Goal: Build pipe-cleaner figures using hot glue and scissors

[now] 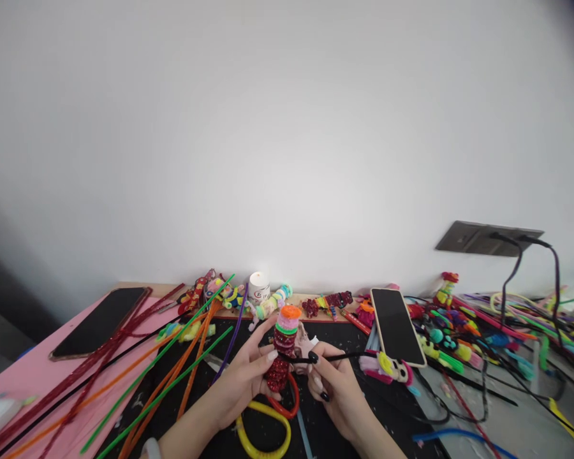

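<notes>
My left hand (251, 370) is closed around a pipe-cleaner figure (284, 343), held upright, with an orange top, pink and green bands and a dark red glittery body. Between the thumb and finger of my right hand (329, 379) is a black pipe cleaner (351, 355). It runs across the figure's body, and its free end points right. Beneath my hands lie scissors with yellow (264, 449) and red handle loops (291, 398). Their blades are partly hidden.
Loose red, orange and green pipe cleaners (157, 360) spread over the pink surface at left, near a dark phone (100, 322). A second phone (398, 326) leans at right beside finished figures and a tangle of pipe cleaners (459, 338). A paper cup (259, 287) stands by the wall.
</notes>
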